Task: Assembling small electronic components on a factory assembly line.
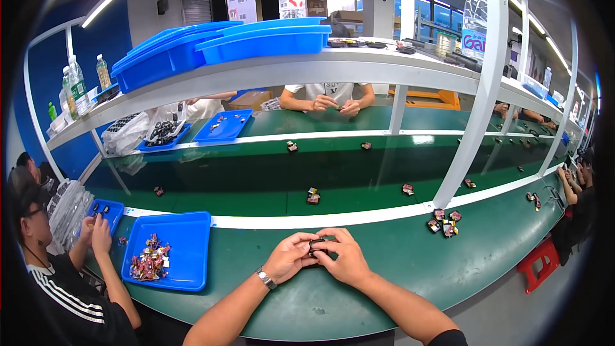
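Two-handed grip over a green tabletop [397,243]

A blue plastic tray [186,234] bears a heap of small red-and-yellow components [150,263]; the left hand [288,259] (silver-coloured wristwatch [266,278] just below) pinches a small black part [316,248], partly hidden by fingers; the right hand [344,257] grasps it too; similar multicoloured pieces [448,223] cluster beside a white post [466,115]

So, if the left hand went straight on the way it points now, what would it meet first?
The left hand would likely meet the small black part between the hands first, then the right hand; their exact depth is hard to tell.
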The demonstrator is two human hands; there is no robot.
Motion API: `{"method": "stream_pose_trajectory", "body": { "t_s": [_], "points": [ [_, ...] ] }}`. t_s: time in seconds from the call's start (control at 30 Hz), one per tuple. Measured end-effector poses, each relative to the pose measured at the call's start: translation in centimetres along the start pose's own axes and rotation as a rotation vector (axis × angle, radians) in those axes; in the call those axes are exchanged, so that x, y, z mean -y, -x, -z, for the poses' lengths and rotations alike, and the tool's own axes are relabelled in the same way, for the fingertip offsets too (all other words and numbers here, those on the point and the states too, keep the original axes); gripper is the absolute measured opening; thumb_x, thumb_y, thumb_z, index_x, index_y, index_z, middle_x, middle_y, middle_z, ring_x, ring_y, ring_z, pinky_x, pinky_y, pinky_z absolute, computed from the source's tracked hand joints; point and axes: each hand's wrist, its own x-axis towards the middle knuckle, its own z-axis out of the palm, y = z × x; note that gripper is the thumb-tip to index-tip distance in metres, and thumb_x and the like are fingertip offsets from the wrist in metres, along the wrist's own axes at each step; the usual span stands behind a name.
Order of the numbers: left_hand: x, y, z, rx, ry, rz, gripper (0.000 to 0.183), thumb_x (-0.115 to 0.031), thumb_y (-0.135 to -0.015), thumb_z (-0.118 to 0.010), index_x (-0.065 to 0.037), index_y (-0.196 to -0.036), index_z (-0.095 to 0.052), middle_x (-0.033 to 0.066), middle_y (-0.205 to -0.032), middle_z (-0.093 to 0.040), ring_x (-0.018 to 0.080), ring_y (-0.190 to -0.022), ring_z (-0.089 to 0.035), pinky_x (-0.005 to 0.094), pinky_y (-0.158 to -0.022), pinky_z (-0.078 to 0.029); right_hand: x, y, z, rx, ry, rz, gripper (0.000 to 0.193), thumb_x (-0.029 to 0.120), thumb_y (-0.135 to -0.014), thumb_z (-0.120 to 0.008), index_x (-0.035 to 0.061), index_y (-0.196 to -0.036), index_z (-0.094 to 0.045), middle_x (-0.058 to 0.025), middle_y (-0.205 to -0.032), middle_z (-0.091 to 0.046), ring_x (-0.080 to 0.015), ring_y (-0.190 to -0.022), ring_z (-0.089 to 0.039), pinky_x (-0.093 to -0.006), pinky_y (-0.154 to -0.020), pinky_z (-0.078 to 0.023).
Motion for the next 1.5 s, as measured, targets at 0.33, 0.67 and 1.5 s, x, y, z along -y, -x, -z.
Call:
{"method": "stream_pose_trajectory", "body": {
  "t_s": [0.33, 0.67, 1.5],
  "points": [
    [-0.1, 0.2, -0.3, -0.008, 0.010, -0.026, 0.025, -0.011, -0.098, -0.055, -0.004, -0.121, -0.054, 0.0137, -0.125, -0.059, 0.0220, -0.112, -0.060, 0.0399, -0.096, -0.053, -0.8, 0.0, -0.1, 0.074, -0.108, -0.093, 0.020, 0.010, -0.082, -0.069, 0.0123, -0.102, -0.074, -0.0059, -0.129, -0.059, -0.0288, -0.119, -0.053, -0.0394, -0.100, -0.044],
    [-0.2, 0.2, -0.7, 0.058, 0.050, -0.116, 0.024, -0.010, -0.099, -0.053, -0.004, -0.121, -0.053, 0.0154, -0.131, -0.056, 0.0225, -0.117, -0.058, 0.0412, -0.100, -0.050, 1.4, -0.1, -0.1, -0.080, 0.035, 0.075, 0.023, 0.004, -0.077, -0.071, 0.0099, -0.098, -0.073, -0.0084, -0.124, -0.060, -0.0299, -0.117, -0.053, -0.0393, -0.097, -0.047],
    [0.0, 0.1, -1.0, 0.054, 0.081, -0.145, 0.021, -0.011, -0.098, -0.056, -0.005, -0.118, -0.056, 0.0142, -0.127, -0.058, 0.0228, -0.115, -0.059, 0.0414, -0.098, -0.051, 1.3, -0.1, -0.2, -0.136, 0.016, 0.147, 0.024, 0.001, -0.073, -0.072, 0.0058, -0.096, -0.070, -0.0103, -0.124, -0.059, -0.0315, -0.117, -0.053, -0.0400, -0.097, -0.047]
  ]
}}
